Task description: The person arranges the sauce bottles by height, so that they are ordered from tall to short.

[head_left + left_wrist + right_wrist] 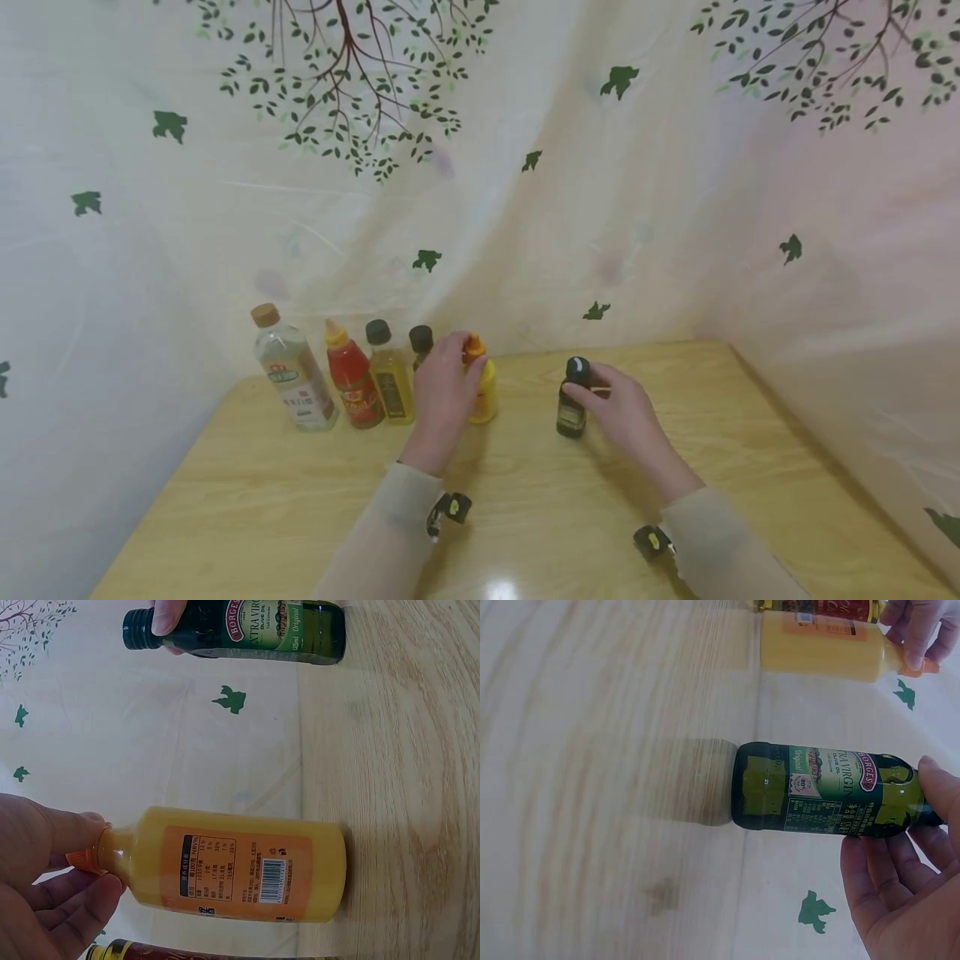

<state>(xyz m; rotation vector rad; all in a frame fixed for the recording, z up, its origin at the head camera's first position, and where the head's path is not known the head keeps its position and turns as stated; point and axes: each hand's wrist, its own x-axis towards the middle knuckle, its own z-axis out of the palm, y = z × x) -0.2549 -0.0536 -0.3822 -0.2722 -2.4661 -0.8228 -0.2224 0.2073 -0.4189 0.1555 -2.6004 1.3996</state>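
Observation:
My left hand (444, 392) pinches the orange cap end of a yellow squeeze bottle (240, 864), which stands at the right end of a row of bottles. To the right, my right hand (626, 417) grips the neck of a small dark green olive oil bottle (832, 789) with thumb and fingers. That bottle looks upright in the head view, its label facing the wrist cameras. Whether its base touches the table is hard to tell. Just left of the yellow bottle, a dark-capped bottle (422, 340) is mostly hidden behind my left hand.
Left of my left hand stand a clear bottle with a brown cap (296, 375), a red sauce bottle (355, 383) with a yellow top, and a golden oil bottle (392, 379). A pale leaf-patterned cloth (525, 250) hangs behind the wooden table (525, 508).

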